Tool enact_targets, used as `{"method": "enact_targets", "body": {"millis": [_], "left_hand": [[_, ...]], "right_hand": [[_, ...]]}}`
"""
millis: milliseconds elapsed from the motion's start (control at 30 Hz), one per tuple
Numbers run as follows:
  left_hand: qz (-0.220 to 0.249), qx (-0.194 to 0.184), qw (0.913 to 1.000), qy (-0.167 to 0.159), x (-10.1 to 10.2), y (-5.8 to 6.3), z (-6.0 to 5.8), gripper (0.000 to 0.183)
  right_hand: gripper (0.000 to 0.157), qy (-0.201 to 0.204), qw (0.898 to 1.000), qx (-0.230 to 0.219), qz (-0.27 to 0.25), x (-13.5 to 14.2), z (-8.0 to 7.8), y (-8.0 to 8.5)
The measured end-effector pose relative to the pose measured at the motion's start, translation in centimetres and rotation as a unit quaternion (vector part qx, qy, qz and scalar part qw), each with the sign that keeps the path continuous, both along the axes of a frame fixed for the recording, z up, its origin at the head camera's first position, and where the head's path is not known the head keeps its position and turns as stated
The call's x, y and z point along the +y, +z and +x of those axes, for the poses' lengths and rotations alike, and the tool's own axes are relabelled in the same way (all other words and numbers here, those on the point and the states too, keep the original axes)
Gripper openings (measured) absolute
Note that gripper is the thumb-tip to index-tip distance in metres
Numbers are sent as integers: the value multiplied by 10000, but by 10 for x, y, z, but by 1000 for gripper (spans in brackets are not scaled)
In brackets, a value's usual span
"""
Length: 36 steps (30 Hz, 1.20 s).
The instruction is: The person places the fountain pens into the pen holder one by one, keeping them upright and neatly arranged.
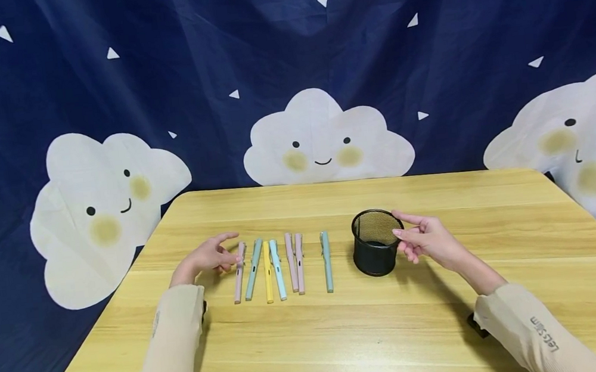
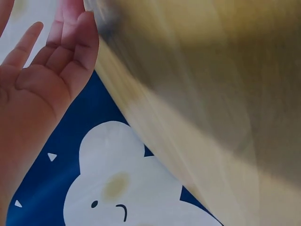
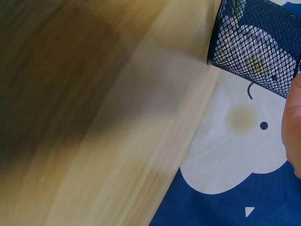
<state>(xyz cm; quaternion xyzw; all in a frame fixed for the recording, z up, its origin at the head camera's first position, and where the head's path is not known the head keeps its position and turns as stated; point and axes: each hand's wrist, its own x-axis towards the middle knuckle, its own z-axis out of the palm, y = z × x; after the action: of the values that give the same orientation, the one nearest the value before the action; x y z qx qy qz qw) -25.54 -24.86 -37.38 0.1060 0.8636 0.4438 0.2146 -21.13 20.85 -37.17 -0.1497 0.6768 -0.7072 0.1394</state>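
Observation:
A round black mesh pen holder (image 1: 375, 259) stands upright on the table, its mouth facing up. At its right side my right hand (image 1: 433, 245) pinches the rim, thumb on the near side and index finger behind. The right wrist view shows the mesh wall of the pen holder (image 3: 256, 44) with part of the hand (image 3: 292, 127) at the frame edge. My left hand (image 1: 209, 256) hovers at the leftmost pink pen (image 1: 239, 281), index finger stretched out and thumb overlapping the pen's upper end. In the left wrist view the palm of the left hand (image 2: 42, 89) shows.
To the right of that pink pen lie a grey-green pen (image 1: 254, 271), a yellow pen (image 1: 268, 278), a light blue pen (image 1: 278, 274), two lilac pens (image 1: 300, 269) and a teal pen (image 1: 328, 267). The wooden table (image 1: 313, 340) ends at a dark blue curtain (image 1: 284, 43) with clouds.

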Motion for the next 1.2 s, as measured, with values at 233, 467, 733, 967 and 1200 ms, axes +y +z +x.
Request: {"method": "enact_targets", "body": {"millis": [233, 467, 733, 967, 1200], "left_hand": [[-8, -329, 9994, -68, -1, -2, -4, 74], [-332, -336, 9989, -69, 3, -1, -7, 74], [-653, -299, 9974, -91, 7, -4, -10, 78], [-873, -236, 9959, -4, 11, -2, -8, 76], [-779, -262, 9965, -145, 9, -4, -11, 77]], "right_hand": [[61, -25, 10000, -16, 62, 0, 1, 2], [61, -26, 10000, -72, -25, -1, 1, 2], [61, -47, 10000, -39, 5, -1, 2, 2], [60, -40, 10000, -63, -31, -2, 2, 1], [60, -72, 9999, -121, -70, -1, 2, 2]]}}
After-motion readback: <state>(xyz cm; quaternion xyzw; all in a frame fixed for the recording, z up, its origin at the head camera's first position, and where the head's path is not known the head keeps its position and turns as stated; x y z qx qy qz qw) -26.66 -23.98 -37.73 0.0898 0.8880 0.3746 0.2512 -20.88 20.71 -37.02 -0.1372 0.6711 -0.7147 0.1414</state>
